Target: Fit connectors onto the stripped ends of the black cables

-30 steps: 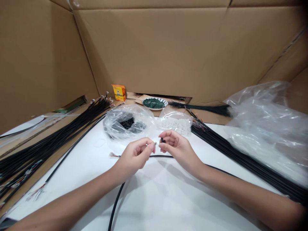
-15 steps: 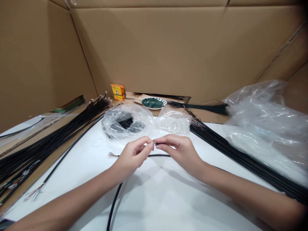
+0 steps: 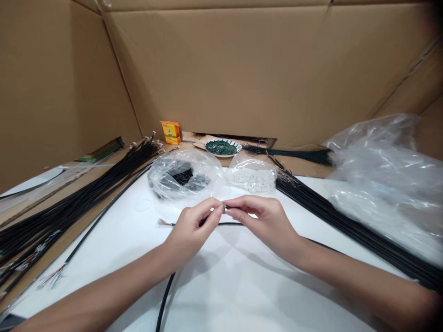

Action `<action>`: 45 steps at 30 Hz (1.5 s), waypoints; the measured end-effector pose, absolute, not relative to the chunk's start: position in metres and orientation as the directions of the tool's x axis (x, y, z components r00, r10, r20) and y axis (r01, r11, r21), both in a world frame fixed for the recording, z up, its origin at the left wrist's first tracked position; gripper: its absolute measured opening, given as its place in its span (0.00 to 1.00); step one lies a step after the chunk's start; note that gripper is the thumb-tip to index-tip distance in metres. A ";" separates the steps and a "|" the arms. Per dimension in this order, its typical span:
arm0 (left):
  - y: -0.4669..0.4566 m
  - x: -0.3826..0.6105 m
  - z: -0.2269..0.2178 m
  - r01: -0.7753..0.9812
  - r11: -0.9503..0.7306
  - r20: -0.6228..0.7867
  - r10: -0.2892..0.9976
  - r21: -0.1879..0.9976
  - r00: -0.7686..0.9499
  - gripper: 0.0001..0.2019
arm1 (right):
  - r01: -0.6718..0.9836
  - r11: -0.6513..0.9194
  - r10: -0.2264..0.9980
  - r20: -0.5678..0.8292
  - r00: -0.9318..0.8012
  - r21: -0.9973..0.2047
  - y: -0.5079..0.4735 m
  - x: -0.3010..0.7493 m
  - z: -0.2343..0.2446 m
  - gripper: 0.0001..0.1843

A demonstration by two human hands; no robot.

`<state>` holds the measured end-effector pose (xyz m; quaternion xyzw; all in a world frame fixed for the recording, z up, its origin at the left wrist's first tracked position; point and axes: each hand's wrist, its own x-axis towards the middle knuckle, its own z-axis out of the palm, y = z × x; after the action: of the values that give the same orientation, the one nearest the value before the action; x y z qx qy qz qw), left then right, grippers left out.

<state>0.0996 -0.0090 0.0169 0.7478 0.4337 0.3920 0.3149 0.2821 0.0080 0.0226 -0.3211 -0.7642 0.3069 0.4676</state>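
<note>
My left hand (image 3: pixel 199 228) is closed in a pinch around the end of a black cable (image 3: pixel 163 299), which runs down from under the palm to the bottom edge. Its fingertips meet those of my right hand (image 3: pixel 266 221), also pinched. Between the fingertips shows a small dark piece (image 3: pixel 226 207), mostly covered; I cannot make out its kind. Behind both hands a second black cable (image 3: pixel 230 224) lies on the white table (image 3: pixel 221 295). Its left end carries thin wires and a small white connector (image 3: pixel 162 222).
Black cable bundles lie at left (image 3: pixel 79 198) and right (image 3: pixel 346 221). Behind my hands sit a clear bag of black pieces (image 3: pixel 207 173), a bag of white connectors (image 3: pixel 252 177), a plate (image 3: pixel 238 146) with green stuff and an orange box (image 3: pixel 170 133). Cardboard walls (image 3: pixel 224 69) enclose the table.
The view has shifted slightly, so everything sits a little further right. Both hands keep their pinch, with fingertips still together; the small piece between them looks slightly turned.
</note>
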 end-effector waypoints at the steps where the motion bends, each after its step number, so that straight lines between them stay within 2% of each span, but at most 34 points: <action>1: -0.009 0.099 0.017 0.414 -0.438 0.322 0.891 0.798 0.321 0.15 | 0.193 0.594 0.784 0.509 -0.355 -0.781 0.008 0.282 0.023 0.08; 9: -0.010 0.097 0.020 0.535 -0.520 0.374 0.853 0.665 0.363 0.15 | 0.025 0.453 0.849 0.423 -0.316 -0.891 0.006 0.283 0.021 0.08; 14: -0.011 0.097 0.018 0.607 -0.544 0.408 0.838 0.579 0.362 0.16 | -0.017 0.404 0.871 0.391 -0.297 -0.915 0.005 0.281 0.021 0.07; 17: -0.012 0.096 0.018 0.631 -0.561 0.431 0.824 0.535 0.367 0.16 | 0.010 0.442 0.859 0.420 -0.294 -0.897 0.004 0.282 0.019 0.07; 20: -0.013 0.096 0.019 0.625 -0.588 0.445 0.806 0.514 0.391 0.16 | 0.122 0.568 0.804 0.516 -0.295 -0.814 0.004 0.284 0.018 0.06; 22: -0.012 0.097 0.020 0.622 -0.600 0.452 0.796 0.503 0.402 0.15 | 0.211 0.667 0.738 0.598 -0.312 -0.714 0.005 0.286 0.019 0.06; 27: -0.011 0.097 0.023 0.635 -0.596 0.439 0.799 0.491 0.411 0.14 | 0.314 0.880 0.467 0.769 -0.436 -0.356 0.012 0.291 0.021 0.08; 31: -0.012 0.096 0.023 0.611 -0.593 0.417 0.804 0.524 0.423 0.15 | 0.348 0.930 0.296 0.799 -0.524 -0.116 0.016 0.296 0.019 0.13; 35: -0.012 0.096 0.024 0.601 -0.562 0.357 0.827 0.569 0.435 0.15 | 0.406 0.911 0.306 0.771 -0.558 -0.068 0.014 0.298 0.018 0.17; 41: -0.020 0.096 0.027 0.546 -0.468 0.232 0.864 0.695 0.447 0.15 | 0.388 0.922 0.282 0.726 -0.628 -0.022 0.010 0.295 0.018 0.11; 43: -0.023 0.097 0.026 0.502 -0.393 0.179 0.889 0.770 0.421 0.16 | 0.394 0.918 0.299 0.724 -0.621 -0.041 0.010 0.293 0.017 0.09; 45: -0.023 0.097 0.023 0.403 -0.307 0.138 0.908 0.862 0.395 0.18 | 0.395 0.912 0.347 0.725 -0.595 -0.113 0.010 0.289 0.015 0.07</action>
<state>0.0970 -0.0231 0.0234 0.7398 0.4431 0.3256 0.3877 0.2890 0.0103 0.0149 -0.2078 -0.8925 -0.0296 0.3992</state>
